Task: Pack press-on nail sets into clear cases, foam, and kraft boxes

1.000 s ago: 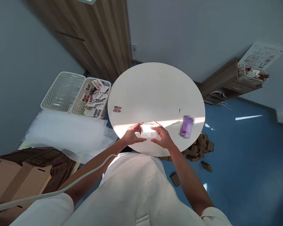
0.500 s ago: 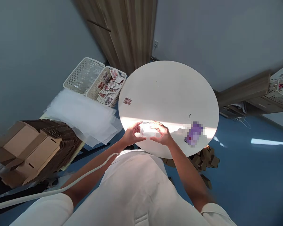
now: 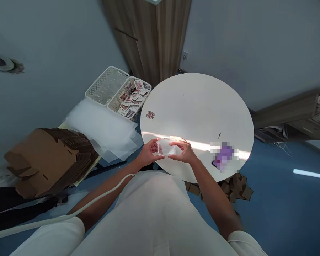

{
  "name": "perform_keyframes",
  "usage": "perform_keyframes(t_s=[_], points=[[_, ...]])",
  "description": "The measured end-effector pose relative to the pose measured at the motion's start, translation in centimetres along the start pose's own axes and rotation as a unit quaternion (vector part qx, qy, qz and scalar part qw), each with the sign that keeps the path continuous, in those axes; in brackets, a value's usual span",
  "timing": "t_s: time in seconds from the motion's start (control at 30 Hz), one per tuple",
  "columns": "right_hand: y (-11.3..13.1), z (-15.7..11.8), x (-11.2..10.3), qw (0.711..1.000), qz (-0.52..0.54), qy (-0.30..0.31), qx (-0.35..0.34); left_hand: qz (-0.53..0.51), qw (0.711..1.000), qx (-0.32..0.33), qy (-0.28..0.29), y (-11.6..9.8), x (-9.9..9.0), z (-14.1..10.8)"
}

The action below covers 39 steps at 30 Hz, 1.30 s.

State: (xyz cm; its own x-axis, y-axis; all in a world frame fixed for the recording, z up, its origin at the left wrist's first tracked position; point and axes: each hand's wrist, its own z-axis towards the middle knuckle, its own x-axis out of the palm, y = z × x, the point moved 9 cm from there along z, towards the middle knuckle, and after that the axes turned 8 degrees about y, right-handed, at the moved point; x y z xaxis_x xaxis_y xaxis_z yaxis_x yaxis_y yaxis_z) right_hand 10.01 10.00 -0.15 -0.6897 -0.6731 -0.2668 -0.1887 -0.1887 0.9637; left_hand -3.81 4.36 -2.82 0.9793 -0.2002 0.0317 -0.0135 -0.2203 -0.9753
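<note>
Currently left hand [image 3: 147, 153] and right hand [image 3: 187, 153] grip clear plastic case [image 3: 165, 148] at opposite ends; light, even fingertip pressure best, avoids flexing.

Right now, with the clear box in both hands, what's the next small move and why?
Probably ease the clear box slightly forward over the white table: the left hand and right hand hold its ends near the edge, while the purple item and small reddish pieces lie off to the sides.
</note>
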Motion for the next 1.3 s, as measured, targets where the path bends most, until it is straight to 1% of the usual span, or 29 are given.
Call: perform_keyframes(t_s=[0.07,0.17,0.27,0.33,0.4,0.5,0.57,0.7,0.83,0.9,1.03,1.17,1.3], points=[[0.3,0.2,0.2,1.0,-0.005,0.002,0.002,-0.011,1.0,-0.007,-0.004,0.4,-0.3,0.0],[0.5,0.4,0.3,1.0,0.022,-0.003,-0.01,-0.024,1.0,-0.009,-0.002,1.1,-0.5,0.1],[0.0,0.8,0.2,0.999,0.053,-0.009,0.0,-0.046,0.999,-0.025,0.009,2.0,-0.4,0.2],[-1.0,1.4,0.2,0.997,0.074,-0.002,0.039,-0.055,0.998,-0.035,0.018,2.4,-0.4,0.1],[-2.2,1.9,0.2,0.991,0.102,-0.009,0.091,-0.056,0.997,-0.043,0.024,2.8,-0.6,0.0],[-3.5,2.5,0.1,0.975,0.16,-0.04,0.151,-0.052,0.996,-0.057,0.032,3.5,-0.9,0.0],[-4.2,2.4,0.1,0.964,0.182,-0.065,0.184,-0.045,0.997,-0.061,0.032,3.8,-1.2,0.1],[-6.3,1.1,0.2,0.938,0.193,-0.124,0.259,-0.022,0.997,-0.07,0.024,4.8,-1.3,0.6],[-9.4,-0.9,0.9,0.907,0.194,-0.17,0.333,0.015,0.995,-0.091,0.028,6.8,-0.7,1.0],[-10.6,-1.7,1.3,0.9,0.184,-0.193,0.343,0.04,0.994,-0.101,0.03,7.9,-0.3,1.1],[-12.1,-2.9,2.1,0.903,0.167,-0.219,0.33,0.085,0.989,-0.115,0.036,9.9,0.3,1.6],[-13.1,-3.5,2.9,0.909,0.139,-0.206,0.335,0.147,0.982,-0.111,0.035,10.9,0.7,2.0],[-13.4,-3.7,3.2,0.916,0.09,-0.186,0.344,0.22,0.97,-0.098,0.024,11.0,0.8,2.3]])
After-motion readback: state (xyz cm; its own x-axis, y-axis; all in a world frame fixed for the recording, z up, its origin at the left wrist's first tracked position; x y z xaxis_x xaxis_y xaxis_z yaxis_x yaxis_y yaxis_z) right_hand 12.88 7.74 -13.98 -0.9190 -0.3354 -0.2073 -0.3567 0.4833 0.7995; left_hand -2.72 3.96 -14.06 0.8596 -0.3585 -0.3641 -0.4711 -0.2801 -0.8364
